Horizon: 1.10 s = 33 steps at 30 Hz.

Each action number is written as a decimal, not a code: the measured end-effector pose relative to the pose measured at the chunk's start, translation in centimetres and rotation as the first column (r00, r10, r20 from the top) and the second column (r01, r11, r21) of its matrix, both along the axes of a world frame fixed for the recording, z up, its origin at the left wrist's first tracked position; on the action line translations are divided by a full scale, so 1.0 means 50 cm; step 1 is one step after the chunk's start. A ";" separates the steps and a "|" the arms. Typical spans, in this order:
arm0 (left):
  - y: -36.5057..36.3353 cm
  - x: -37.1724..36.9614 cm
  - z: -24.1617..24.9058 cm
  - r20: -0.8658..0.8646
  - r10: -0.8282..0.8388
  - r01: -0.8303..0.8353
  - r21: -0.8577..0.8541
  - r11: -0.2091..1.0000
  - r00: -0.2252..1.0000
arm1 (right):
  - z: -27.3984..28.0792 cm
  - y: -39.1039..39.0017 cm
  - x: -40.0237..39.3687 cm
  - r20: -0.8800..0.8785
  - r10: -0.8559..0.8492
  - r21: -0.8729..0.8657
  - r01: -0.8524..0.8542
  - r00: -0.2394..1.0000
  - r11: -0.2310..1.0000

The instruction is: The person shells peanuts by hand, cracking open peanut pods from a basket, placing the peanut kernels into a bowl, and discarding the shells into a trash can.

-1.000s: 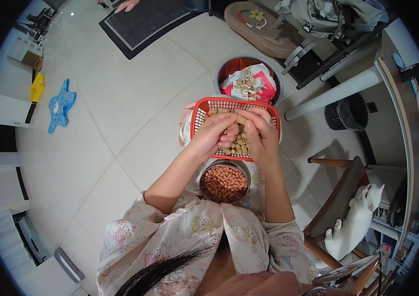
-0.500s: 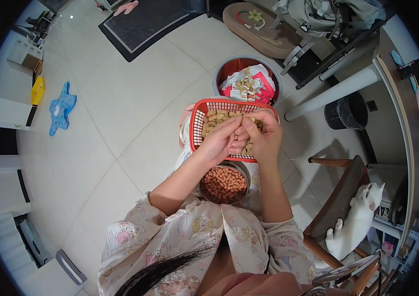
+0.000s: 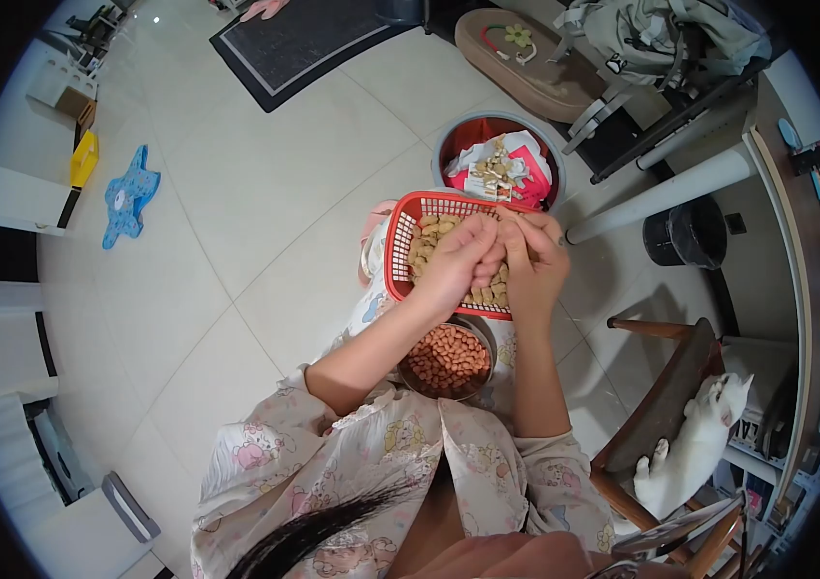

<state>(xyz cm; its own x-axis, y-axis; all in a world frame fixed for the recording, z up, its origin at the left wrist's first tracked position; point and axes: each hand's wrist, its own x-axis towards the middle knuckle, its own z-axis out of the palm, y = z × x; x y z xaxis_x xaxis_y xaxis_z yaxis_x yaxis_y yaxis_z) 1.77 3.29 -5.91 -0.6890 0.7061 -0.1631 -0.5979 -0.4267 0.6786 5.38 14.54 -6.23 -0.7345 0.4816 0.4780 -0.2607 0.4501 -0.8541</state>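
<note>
My left hand [image 3: 469,259] and my right hand [image 3: 533,253] meet fingertip to fingertip above a red plastic basket [image 3: 397,253]. Both are closed, with the fingers curled in; anything pinched between them is too small to make out. Unshelled peanuts [image 3: 431,232] fill much of the basket, which rests on my lap. Just below it, nearer my body, a round metal bowl [image 3: 489,378] holds reddish shelled peanuts [image 3: 445,359]. Beyond the basket stands a round bin [image 3: 440,154] with bits of shell [image 3: 499,174] on white and pink wrapping.
A white cat [image 3: 694,449] lies on a chair [image 3: 641,410] at the right. A black bin [image 3: 685,234] stands under the desk [image 3: 784,232]. A blue star-shaped mat [image 3: 130,198] is on the floor at the left, and a dark mat [image 3: 308,43] lies ahead.
The whole view has shifted slightly, with basket and hands now a little further right in it. My fingers have moved slightly against each other above the basket.
</note>
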 end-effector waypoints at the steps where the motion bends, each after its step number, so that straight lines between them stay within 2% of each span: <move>1: 0.006 0.005 0.000 0.001 0.007 -0.007 -0.002 1.000 1.000 | 0.016 -0.009 0.007 0.030 0.008 -0.077 -0.006 1.000 0.997; 2: 0.013 0.012 -0.001 -0.164 0.087 -0.101 -0.074 0.992 0.983 | 0.027 -0.018 0.011 0.061 0.019 -0.153 -0.009 0.998 0.988; 3: 0.016 0.017 0.000 -0.329 0.150 -0.202 -0.131 0.971 0.932 | 0.031 -0.025 0.012 0.062 0.025 -0.154 -0.016 0.998 0.988; 4: 0.014 0.020 0.010 -0.399 0.166 -0.276 -0.237 0.931 0.902 | 0.033 -0.033 0.013 0.052 0.032 -0.207 -0.021 0.998 0.978; 5: 0.016 0.022 0.007 -0.396 0.171 -0.280 -0.238 0.930 0.902 | 0.034 -0.037 0.014 0.043 0.037 -0.259 -0.025 0.998 0.966; 7: 0.020 0.021 0.000 -0.549 0.233 -0.406 -0.217 0.888 0.803 | 0.019 -0.039 0.013 0.039 0.046 -0.269 -0.034 0.998 0.963; 8: 0.018 0.020 0.000 -0.547 0.236 -0.408 -0.217 0.887 0.803 | 0.014 -0.040 0.012 0.032 0.049 -0.280 -0.038 0.998 0.959; 10: 0.008 0.015 0.005 -0.340 0.231 -0.294 -0.147 0.944 0.912 | 0.015 -0.047 0.016 0.020 0.087 -0.335 -0.075 0.996 0.939; 11: 0.002 0.012 0.008 -0.338 0.235 -0.298 -0.148 0.943 0.911 | 0.015 -0.050 0.018 0.006 0.118 -0.390 -0.106 0.993 0.915; 13: -0.009 0.005 0.019 -0.234 0.136 -0.171 -0.133 0.976 0.963 | 0.019 -0.046 0.014 -0.017 0.131 -0.343 -0.129 0.991 0.930; 15: -0.010 0.002 0.033 -0.175 0.148 -0.176 -0.157 0.972 0.973 | 0.022 -0.032 0.007 -0.044 0.144 -0.294 -0.150 0.989 0.944; 17: -0.016 -0.005 0.036 -0.052 0.116 -0.122 -0.151 0.981 0.992 | 0.024 -0.007 0.004 0.016 0.147 0.097 -0.148 0.989 0.984; 18: -0.017 -0.008 0.028 -0.048 0.119 -0.125 -0.149 0.981 0.992 | 0.031 0.000 0.002 0.019 0.151 0.099 -0.152 0.988 0.983; 20: -0.018 -0.015 0.007 -0.168 0.101 -0.122 -0.117 0.986 0.980 | 0.051 0.013 0.001 0.001 0.173 0.453 -0.154 0.985 0.878; 21: -0.019 -0.016 0.008 -0.165 0.105 -0.125 -0.116 0.985 0.981 | 0.057 0.018 0.001 0.004 0.176 0.454 -0.158 0.984 0.877; 23: -0.021 -0.020 0.016 -0.043 0.085 -0.090 -0.132 0.987 0.996 | 0.066 0.025 0.002 0.007 0.187 0.595 -0.154 0.982 0.789; 26: -0.023 -0.023 0.026 -0.021 0.037 -0.041 -0.186 0.982 0.999 | 0.068 0.032 -0.001 -0.004 0.194 0.676 -0.141 0.981 0.724; 33: -0.025 -0.032 0.009 0.006 -0.049 0.049 -0.209 0.977 0.999 | 0.070 0.028 -0.018 0.027 0.189 0.609 -0.166 0.982 0.776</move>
<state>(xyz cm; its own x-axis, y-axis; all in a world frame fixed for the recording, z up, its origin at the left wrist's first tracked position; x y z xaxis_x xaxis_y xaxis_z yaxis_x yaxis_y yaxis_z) 0.19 2.02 -5.45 -0.6546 0.6889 -0.3113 -0.6149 -0.2455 0.7494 4.46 15.96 -2.74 -0.7562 -0.0527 0.6522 -0.4108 0.8141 -0.4105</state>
